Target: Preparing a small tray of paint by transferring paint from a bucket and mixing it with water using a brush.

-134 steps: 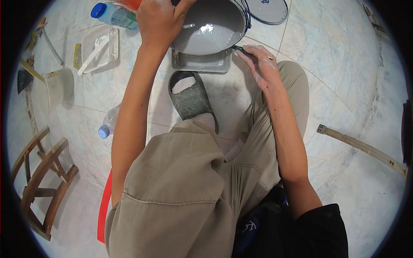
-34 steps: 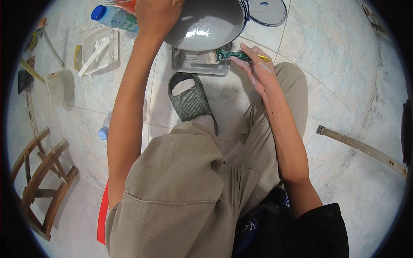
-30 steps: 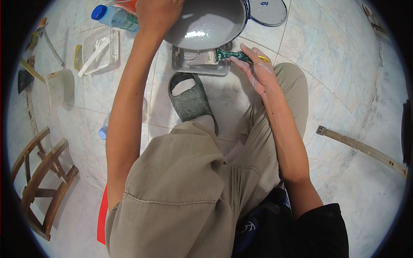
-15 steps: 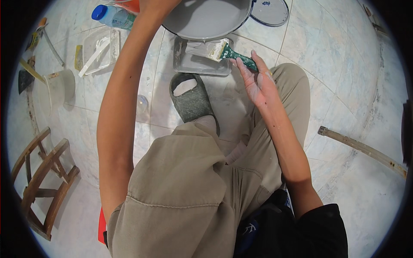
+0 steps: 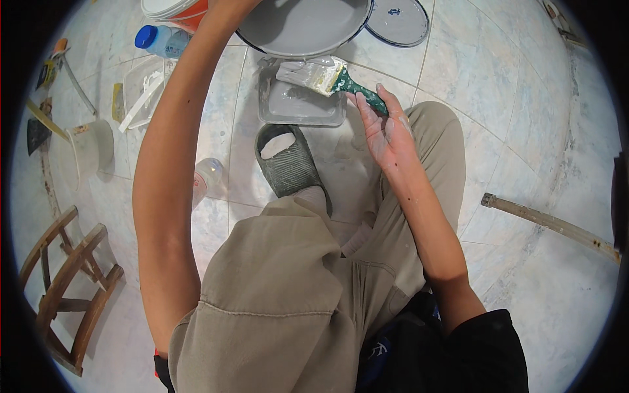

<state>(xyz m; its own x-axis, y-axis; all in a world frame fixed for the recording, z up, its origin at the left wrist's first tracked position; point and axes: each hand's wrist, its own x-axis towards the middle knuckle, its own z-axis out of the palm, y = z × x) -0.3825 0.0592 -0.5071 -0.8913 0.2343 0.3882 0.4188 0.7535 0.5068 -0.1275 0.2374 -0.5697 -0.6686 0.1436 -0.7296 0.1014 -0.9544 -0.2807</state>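
Observation:
My right hand, smeared with pale paint, is closed on the green handle of a wide paintbrush. The brush's paint-covered bristles point left, above a shallow rectangular tray with grey paint in it. Directly behind the tray, a large bucket of grey paint runs off the upper edge, seemingly tilted this way. My left arm stretches forward to the bucket's left side. Only the base of my left hand shows at the upper edge; its fingers are out of sight.
A blue-capped bottle and an orange-and-white tub are at the far left. Beyond my left forearm lie a clear tray and a white container. A round lid, a wooden frame and my sandaled foot are around.
The view has shifted slightly. The brush has moved a little left over the tray, still in my right hand. More of the orange tub shows, and the bucket sits higher in view.

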